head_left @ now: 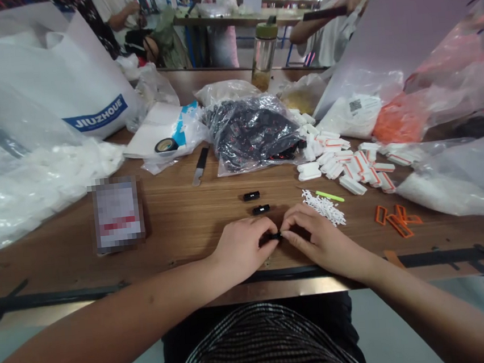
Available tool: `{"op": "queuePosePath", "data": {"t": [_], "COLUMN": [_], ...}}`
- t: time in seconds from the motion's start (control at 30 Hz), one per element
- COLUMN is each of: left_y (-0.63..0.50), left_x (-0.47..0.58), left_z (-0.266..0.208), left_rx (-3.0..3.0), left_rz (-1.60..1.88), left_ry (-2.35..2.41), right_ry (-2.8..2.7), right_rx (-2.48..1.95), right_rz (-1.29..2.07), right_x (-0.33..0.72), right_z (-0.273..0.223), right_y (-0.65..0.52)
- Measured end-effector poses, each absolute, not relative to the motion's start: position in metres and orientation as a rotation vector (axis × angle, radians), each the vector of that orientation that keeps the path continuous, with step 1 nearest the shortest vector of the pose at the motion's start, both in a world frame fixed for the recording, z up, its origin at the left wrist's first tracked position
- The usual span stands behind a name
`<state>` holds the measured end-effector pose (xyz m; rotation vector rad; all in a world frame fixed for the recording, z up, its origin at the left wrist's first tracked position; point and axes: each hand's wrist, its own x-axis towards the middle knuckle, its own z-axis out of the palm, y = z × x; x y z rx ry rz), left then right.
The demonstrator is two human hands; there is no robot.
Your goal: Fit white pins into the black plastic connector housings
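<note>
Near the table's front edge, my left hand point(244, 244) is closed on a small black plastic part point(276, 236), gripping its left end. My right hand point(313, 234) pinches at the right end of the same part, fingertips almost meeting those of the left; whether a smaller piece sits between them is hidden. Just beyond the hands lie two similar black parts point(251, 196), each with a small white spot. To the right of them is a heap of tiny white plastic pieces point(328, 210), with a yellow-green thin-tipped tool point(329, 196) along its far side.
White pieces with orange strips point(358, 164) are piled at right, beyond orange frames point(399, 222). A bag of black parts point(256, 131) and a bottle point(264, 54) stand behind. A blade tool point(200, 165), black tape roll point(165, 145) and blurred box point(118, 215) lie left.
</note>
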<state>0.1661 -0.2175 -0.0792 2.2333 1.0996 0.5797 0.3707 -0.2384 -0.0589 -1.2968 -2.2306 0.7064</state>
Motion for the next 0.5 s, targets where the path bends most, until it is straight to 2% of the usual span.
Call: {"op": "queuePosePath", "data": {"t": [0.2,0.5], "left_y": [-0.2174,-0.2175], "left_x": [0.167,0.1667], "left_z": [-0.0768,-0.0732], "left_rx": [2.209,2.175], "left_rz": [0.581,0.539], "left_ry": [1.125,1.145], "right_ry": [-2.314,-2.492], "right_rx": [-1.279,-1.152], "right_rz": [0.605,0.242], "right_x": [0.3658,0.3709], "right_z": [-0.0539,-0.0576], "right_y": [-0.239,-0.246]}}
